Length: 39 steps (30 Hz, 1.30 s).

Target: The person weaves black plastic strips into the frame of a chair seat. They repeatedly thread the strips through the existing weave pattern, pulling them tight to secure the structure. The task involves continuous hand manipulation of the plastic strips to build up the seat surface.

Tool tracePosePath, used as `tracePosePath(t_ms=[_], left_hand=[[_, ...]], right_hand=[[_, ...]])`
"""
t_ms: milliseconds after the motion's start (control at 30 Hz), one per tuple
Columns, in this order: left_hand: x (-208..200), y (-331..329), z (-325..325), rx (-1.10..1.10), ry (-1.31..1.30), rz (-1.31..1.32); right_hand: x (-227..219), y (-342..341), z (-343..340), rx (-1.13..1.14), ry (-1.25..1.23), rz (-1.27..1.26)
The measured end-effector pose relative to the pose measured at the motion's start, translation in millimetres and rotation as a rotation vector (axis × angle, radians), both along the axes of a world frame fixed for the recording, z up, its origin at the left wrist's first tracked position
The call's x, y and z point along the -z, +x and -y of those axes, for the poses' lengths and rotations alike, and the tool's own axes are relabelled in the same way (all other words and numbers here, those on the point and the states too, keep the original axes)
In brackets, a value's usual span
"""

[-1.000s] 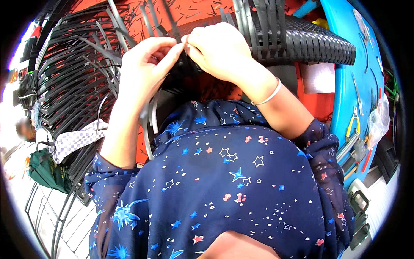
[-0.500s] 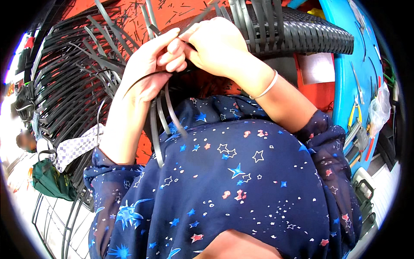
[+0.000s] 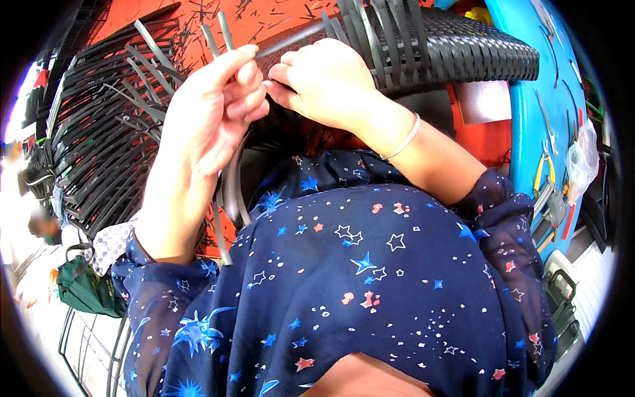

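Observation:
A flat dark-grey weaving strip [image 3: 291, 41] slants between the loose ends of a black woven wicker piece [image 3: 479, 56] and my left hand [image 3: 215, 109]. My left thumb and forefinger pinch its end, the other fingers curled in. Just to the right, below the strip, my right hand [image 3: 331, 79] is closed with the fingers bent. Whatever lies inside that fist is hidden. Several upright strips [image 3: 387, 40] rise from the woven piece beside the right knuckles. More grey strips [image 3: 231, 188] hang down behind my left wrist, against my dark blue star-patterned blouse.
A large fan of black strips [image 3: 106, 145] spreads at the left, over a red surface [image 3: 264, 16] strewn with offcuts. On the right, a blue table [image 3: 522, 119] bears yellow-handled pliers [image 3: 546, 169] and a clear plastic bag [image 3: 582, 159]. A green bag [image 3: 89, 288] lies lower left.
My left hand has drawn left and slightly down, away from the right hand, which has moved a little left. More of the strip shows between them. The woven piece has shifted slightly left.

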<state>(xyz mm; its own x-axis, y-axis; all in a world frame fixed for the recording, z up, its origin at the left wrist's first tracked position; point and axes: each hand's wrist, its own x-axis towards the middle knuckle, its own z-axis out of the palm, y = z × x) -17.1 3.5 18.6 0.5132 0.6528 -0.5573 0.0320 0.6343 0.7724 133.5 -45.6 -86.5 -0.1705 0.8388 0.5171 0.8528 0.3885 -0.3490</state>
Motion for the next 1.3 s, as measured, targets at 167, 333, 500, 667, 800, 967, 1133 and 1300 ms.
tracePosePath(t_ms=[167, 333, 500, 667, 800, 967, 1133, 1300], left_hand=[[19, 0, -21, -0.013, 0.086, 0.022], [40, -16, -42, 0.131, 0.381, -0.052], [42, -10, -31, 0.107, 0.484, -0.137], [59, -27, -18, -0.039, 0.982, -0.34], [69, -43, -5, -0.026, 1.096, -0.535], [66, -36, -4, 0.079, 1.307, -0.562], [54, -33, 5, 0.117, 1.548, -0.401], [39, -39, 23, 0.217, 1.865, -0.646]], right_hand=[[-2, 1, 0, -0.038, 0.002, -0.028], [-7, 7, 1, -0.123, 0.047, -0.113], [-6, 2, 0, -0.073, 0.056, -0.086], [-4, 1, 0, -0.066, 0.072, -0.119], [-5, -1, 0, -0.054, 0.088, -0.091], [-4, 0, 2, -0.054, 0.071, -0.053], [-1, -2, 4, -0.015, 0.031, -0.177], [-11, 0, 4, -0.025, -0.002, -0.039]])
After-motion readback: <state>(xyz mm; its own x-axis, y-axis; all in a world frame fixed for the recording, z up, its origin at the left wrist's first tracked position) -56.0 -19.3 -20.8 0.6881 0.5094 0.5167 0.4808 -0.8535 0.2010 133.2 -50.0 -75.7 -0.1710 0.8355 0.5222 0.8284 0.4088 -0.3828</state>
